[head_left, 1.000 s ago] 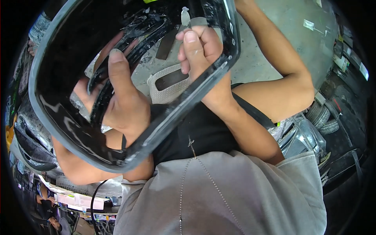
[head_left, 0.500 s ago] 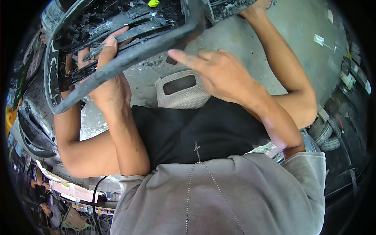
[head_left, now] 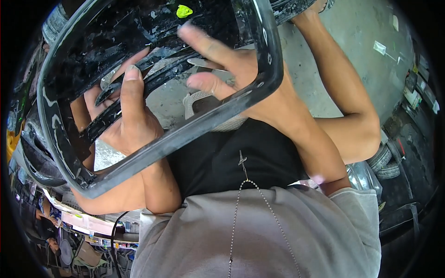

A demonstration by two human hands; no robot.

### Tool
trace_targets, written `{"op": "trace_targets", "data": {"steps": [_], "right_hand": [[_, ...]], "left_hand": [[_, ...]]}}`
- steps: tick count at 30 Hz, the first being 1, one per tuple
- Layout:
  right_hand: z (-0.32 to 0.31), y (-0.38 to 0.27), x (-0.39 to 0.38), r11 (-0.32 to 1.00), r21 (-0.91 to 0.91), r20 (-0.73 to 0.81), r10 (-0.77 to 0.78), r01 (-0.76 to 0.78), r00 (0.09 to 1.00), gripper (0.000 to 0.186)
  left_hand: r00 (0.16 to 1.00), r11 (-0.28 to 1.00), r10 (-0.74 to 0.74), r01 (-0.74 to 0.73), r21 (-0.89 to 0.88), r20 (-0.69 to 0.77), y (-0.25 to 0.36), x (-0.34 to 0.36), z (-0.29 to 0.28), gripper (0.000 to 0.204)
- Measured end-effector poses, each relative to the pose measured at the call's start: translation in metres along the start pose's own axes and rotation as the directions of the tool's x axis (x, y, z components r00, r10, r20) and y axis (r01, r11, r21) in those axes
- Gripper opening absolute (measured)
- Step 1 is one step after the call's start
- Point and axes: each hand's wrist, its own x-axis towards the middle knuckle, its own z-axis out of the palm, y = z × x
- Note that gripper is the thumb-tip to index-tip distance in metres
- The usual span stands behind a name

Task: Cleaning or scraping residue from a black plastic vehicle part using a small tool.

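Observation:
A glossy black car part with a rounded grey-black frame (head_left: 185, 124) and slats inside fills the upper left. My left hand (head_left: 136, 111) reaches behind the frame's lower rail and closes on a dark slat (head_left: 160, 72), thumb on top, fingers beneath. My right hand (head_left: 236, 69) is behind the right corner of the frame, its index finger stretched over the inner slats and its thumb apart. A pale, leaf-shaped strip (head_left: 204, 63) shows by this hand; whether it touches the strip I cannot tell. A lump of yellow-green material (head_left: 184, 11) sits on the dark inner surface.
A white textured box (head_left: 191, 102) with a dark opening stands on the floor below the part, partly hidden by the frame. Stacked tyres (head_left: 387, 162) are at the right. My bent legs flank the part. A person (head_left: 48, 227) is small at the lower left.
The frame has come nearer, its lower rail now down over my left wrist. My right hand has moved up and left, from outside the frame to behind it, and its thumb has spread.

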Motion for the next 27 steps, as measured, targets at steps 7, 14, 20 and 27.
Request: {"op": "trace_targets", "data": {"steps": [7, 14, 20, 27], "right_hand": [[-0.002, -0.007, -0.009, 0.929, 0.323, -0.155, 0.24, -0.181, 0.958, 0.038], [0.017, -0.004, -0.009, 0.992, 0.017, -0.299, -0.113, 0.123, 0.948, 0.029], [0.011, -0.005, -0.018, 0.984, -0.062, -0.272, -0.178, 0.168, 0.946, 0.057], [0.0, -0.007, -0.021, 0.949, -0.255, -0.137, -0.224, 0.184, 0.965, 0.053]], "left_hand": [[0.999, 0.997, 0.036, -0.033, 0.064, -0.038, -0.004, -0.004, -0.002, 0.028], [1.0, 0.997, 0.027, -0.026, 0.07, -0.01, 0.008, -0.018, 0.006, 0.035], [1.0, 1.0, -0.006, 0.005, -0.027, -0.02, 0.012, -0.026, 0.014, 0.038], [0.996, 0.996, 0.084, -0.083, -0.029, 0.027, 0.012, -0.027, 0.014, 0.037]]}}
